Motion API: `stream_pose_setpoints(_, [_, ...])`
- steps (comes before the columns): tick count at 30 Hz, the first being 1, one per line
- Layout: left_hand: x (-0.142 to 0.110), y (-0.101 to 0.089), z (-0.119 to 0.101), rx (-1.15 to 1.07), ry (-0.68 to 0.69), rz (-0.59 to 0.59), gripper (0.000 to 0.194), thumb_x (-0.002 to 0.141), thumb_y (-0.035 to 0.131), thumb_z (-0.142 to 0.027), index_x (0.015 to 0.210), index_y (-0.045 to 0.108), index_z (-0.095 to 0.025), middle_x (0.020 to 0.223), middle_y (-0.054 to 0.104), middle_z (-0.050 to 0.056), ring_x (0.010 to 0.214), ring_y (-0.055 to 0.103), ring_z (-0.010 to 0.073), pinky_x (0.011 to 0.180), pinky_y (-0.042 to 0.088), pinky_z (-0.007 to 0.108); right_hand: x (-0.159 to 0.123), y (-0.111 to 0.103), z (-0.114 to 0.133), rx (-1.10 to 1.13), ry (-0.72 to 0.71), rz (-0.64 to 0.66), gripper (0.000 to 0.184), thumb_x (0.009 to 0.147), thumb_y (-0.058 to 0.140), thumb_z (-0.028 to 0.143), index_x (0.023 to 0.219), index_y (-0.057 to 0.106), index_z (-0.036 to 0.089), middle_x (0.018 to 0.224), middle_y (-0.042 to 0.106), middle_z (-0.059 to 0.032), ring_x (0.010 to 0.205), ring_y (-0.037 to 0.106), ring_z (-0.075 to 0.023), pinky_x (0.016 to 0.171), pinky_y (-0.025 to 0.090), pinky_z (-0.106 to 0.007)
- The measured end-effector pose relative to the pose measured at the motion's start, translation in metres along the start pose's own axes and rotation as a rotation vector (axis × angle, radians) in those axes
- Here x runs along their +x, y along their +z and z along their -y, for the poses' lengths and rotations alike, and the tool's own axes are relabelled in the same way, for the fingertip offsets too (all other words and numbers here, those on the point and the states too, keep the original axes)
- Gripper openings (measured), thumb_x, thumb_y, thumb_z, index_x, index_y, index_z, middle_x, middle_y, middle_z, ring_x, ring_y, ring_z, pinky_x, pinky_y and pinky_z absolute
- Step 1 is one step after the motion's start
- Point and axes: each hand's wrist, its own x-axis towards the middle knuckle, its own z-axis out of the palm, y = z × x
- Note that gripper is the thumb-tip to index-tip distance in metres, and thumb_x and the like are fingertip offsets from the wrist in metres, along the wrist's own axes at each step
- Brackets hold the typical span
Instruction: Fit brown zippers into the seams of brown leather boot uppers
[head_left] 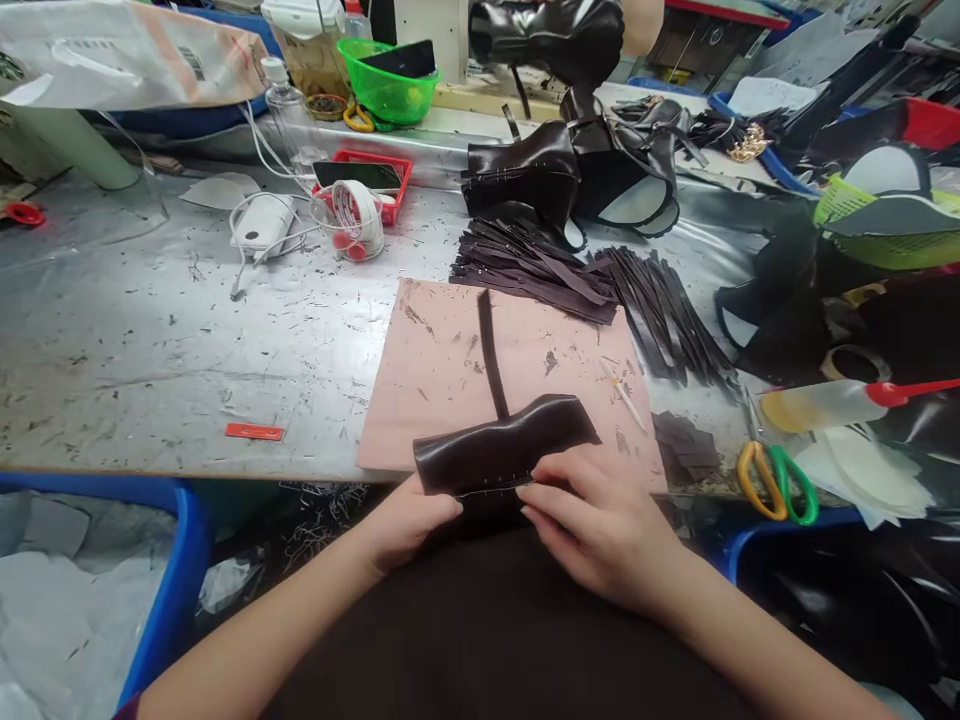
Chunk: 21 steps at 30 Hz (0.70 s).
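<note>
Both left hand [409,522] and right hand [611,525], fingers [559,468] clenched around dark glossy piece [495,445]; probable barcode [192,63] on whitish bag [112,48].

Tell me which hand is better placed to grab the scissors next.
Probably the right hand: it looks nearer the scissors, while the left hand holds the dark piece farther away.

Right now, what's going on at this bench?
A person's left hand and right hand hold a dark, glossy piece at the bench edge, the right fingers at its lower edge. A dark strip lies on the pink mat, and scissors rest to the right.
</note>
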Motion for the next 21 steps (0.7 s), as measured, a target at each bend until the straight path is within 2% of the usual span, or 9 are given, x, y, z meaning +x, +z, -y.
stream_pose_setpoints(2, [-0.001, 0.001, -0.001, 0.028, 0.008, -0.009, 0.027, 0.056, 0.055, -0.008, 0.08, 0.065, -0.015, 0.076, 0.066, 0.001, 0.088, 0.058, 0.0253, 0.082, 0.043, 0.036, 0.002, 0.001, 0.004, -0.005, -0.085, 0.082, 0.013, 0.08, 0.052, 0.015, 0.071, 0.061, 0.016, 0.07, 0.058, -0.0047, 0.069, 0.05, -0.0161, 0.071, 0.044, -0.036])
stream_pose_setpoints(6, [-0.002, 0.003, -0.003, 0.095, 0.024, -0.02, 0.019, 0.056, 0.055, -0.008, 0.07, 0.063, -0.016, 0.069, 0.064, -0.001, 0.083, 0.057, 0.0244, 0.077, 0.044, 0.035, 0.005, 0.003, 0.015, -0.018, -0.296, 0.266, 0.032, 0.085, 0.048, 0.025, 0.054, 0.053, 0.018, 0.052, 0.046, 0.0014, 0.055, 0.042, -0.0123, 0.085, 0.042, -0.036])
stream_pose_setpoints(11, [-0.003, 0.006, -0.005, 0.203, 0.066, -0.031, 0.02, 0.056, 0.054, -0.01, 0.073, 0.064, -0.016, 0.071, 0.064, -0.001, 0.077, 0.056, 0.0216, 0.071, 0.045, 0.03, 0.006, 0.007, 0.027, -0.105, -0.362, 0.368, 0.034, 0.086, 0.046, 0.03, 0.056, 0.055, 0.018, 0.049, 0.048, -0.0002, 0.051, 0.042, -0.0141, 0.085, 0.043, -0.039])
stream_pose_setpoints(14, [-0.004, 0.006, -0.005, 0.237, 0.047, -0.026, 0.022, 0.057, 0.054, -0.012, 0.076, 0.065, -0.016, 0.07, 0.064, 0.0, 0.074, 0.055, 0.0204, 0.067, 0.044, 0.028, 0.008, 0.008, 0.031, -0.121, -0.362, 0.364, 0.034, 0.085, 0.046, 0.03, 0.054, 0.055, 0.018, 0.048, 0.048, -0.0005, 0.05, 0.042, -0.0144, 0.084, 0.042, -0.039])
stream_pose_setpoints(18, [-0.005, 0.004, -0.004, 0.209, -0.001, -0.05, 0.022, 0.056, 0.056, -0.011, 0.076, 0.064, -0.015, 0.07, 0.063, 0.0, 0.073, 0.056, 0.0213, 0.065, 0.043, 0.029, 0.01, 0.0, 0.025, -0.083, -0.345, 0.272, 0.038, 0.085, 0.046, 0.032, 0.051, 0.052, 0.018, 0.046, 0.046, 0.0003, 0.048, 0.04, -0.0129, 0.072, 0.043, -0.035])
stream_pose_setpoints(20, [-0.005, 0.003, -0.003, 0.172, -0.02, -0.049, 0.023, 0.056, 0.056, -0.011, 0.077, 0.064, -0.015, 0.072, 0.064, 0.0, 0.075, 0.057, 0.0225, 0.066, 0.044, 0.03, 0.008, -0.007, 0.011, -0.057, -0.25, 0.18, 0.037, 0.086, 0.046, 0.032, 0.052, 0.052, 0.018, 0.047, 0.047, 0.0005, 0.05, 0.041, -0.0126, 0.068, 0.042, -0.033])
stream_pose_setpoints(21, [-0.004, 0.002, -0.002, 0.154, -0.03, -0.049, 0.023, 0.056, 0.057, -0.01, 0.077, 0.065, -0.016, 0.073, 0.065, 0.0, 0.077, 0.057, 0.0234, 0.067, 0.044, 0.031, 0.006, -0.011, 0.001, -0.057, -0.158, 0.111, 0.034, 0.086, 0.046, 0.031, 0.056, 0.053, 0.017, 0.049, 0.05, 0.0001, 0.051, 0.043, -0.0129, 0.068, 0.042, -0.033])
